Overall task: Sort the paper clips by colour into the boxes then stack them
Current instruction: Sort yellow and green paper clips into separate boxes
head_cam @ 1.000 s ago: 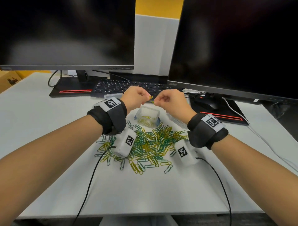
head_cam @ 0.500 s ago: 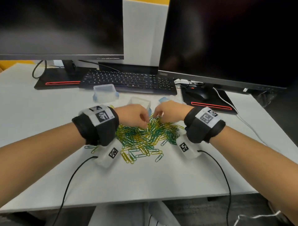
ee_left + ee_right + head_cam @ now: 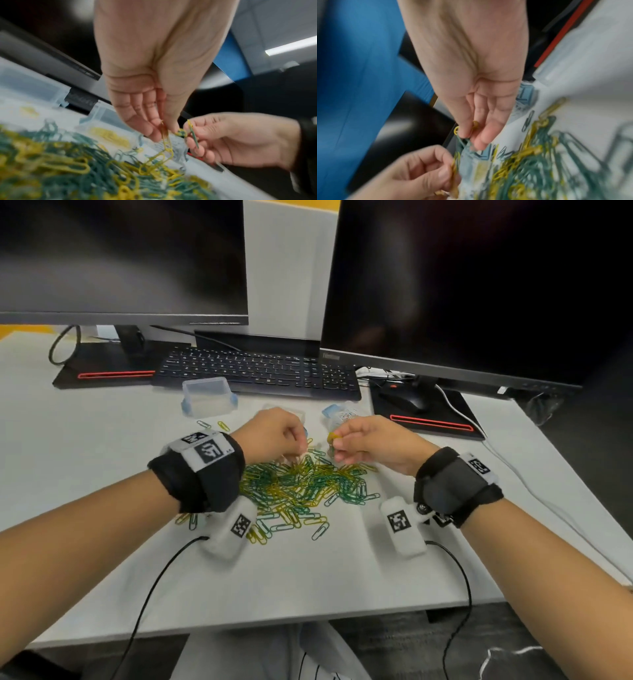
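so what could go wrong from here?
1. The left hand pinches a yellow clip that looks hooked to other clips in the pile; lifting may drag a chain along and scatter it.
2. The right hand pinches yellow and green clips together, so a colour could land in the wrong box.
3. The box lies right behind the right hand; a quick move may knock it.

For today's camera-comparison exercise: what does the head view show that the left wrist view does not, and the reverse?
Only the head view shows the two monitors, the keyboard, the mouse and the closed box left of the hands.

Only the left wrist view shows the left hand pinching a yellow clip, and yellow clips inside an open box.

Both show the right hand pinching clips, and the mixed clip pile.
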`<control>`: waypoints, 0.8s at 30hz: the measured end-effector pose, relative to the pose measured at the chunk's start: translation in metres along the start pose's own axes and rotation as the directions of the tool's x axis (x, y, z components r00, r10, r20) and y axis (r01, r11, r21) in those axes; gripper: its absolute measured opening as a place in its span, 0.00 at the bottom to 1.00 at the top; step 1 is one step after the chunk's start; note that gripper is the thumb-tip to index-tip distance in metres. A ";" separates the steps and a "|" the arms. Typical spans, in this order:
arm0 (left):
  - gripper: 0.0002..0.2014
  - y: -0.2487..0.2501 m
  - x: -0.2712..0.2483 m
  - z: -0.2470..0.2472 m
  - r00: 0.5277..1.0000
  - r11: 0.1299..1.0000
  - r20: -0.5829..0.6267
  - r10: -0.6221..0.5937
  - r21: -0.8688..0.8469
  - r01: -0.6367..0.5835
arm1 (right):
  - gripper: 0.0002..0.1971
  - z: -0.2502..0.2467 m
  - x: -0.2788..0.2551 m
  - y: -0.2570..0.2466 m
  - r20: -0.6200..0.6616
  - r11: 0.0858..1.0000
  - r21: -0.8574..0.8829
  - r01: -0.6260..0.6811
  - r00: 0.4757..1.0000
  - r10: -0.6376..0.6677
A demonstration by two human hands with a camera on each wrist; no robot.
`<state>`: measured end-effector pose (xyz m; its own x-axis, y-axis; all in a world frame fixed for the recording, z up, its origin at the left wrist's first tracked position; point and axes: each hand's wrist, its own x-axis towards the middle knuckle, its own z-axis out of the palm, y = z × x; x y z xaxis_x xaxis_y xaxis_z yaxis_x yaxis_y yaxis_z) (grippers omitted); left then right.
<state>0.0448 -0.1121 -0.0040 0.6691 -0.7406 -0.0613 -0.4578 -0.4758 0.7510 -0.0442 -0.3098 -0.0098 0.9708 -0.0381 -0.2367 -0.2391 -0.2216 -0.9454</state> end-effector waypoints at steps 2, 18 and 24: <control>0.01 0.001 -0.004 0.001 0.996 0.941 -0.005 -0.084 -0.330 0.077 | 0.06 -0.001 -0.005 0.005 0.047 0.976 0.216 -0.027 0.999 0.017; 0.05 0.007 -0.013 0.019 0.988 0.855 -0.027 -0.149 -0.506 0.115 | 0.08 -0.019 -0.023 0.012 -0.151 0.965 0.252 -0.074 0.982 0.114; 0.03 0.018 -0.014 0.028 0.997 0.961 -0.080 -0.022 -0.278 -0.001 | 0.05 0.014 -0.020 0.007 -0.026 0.998 -0.039 0.043 0.999 -0.044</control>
<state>0.0112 -0.1234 -0.0078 0.7240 -0.6893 -0.0250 -0.2780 -0.3247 0.9041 -0.0651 -0.2966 -0.0146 0.9805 -0.0541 -0.1890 -0.1965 -0.2610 -0.9451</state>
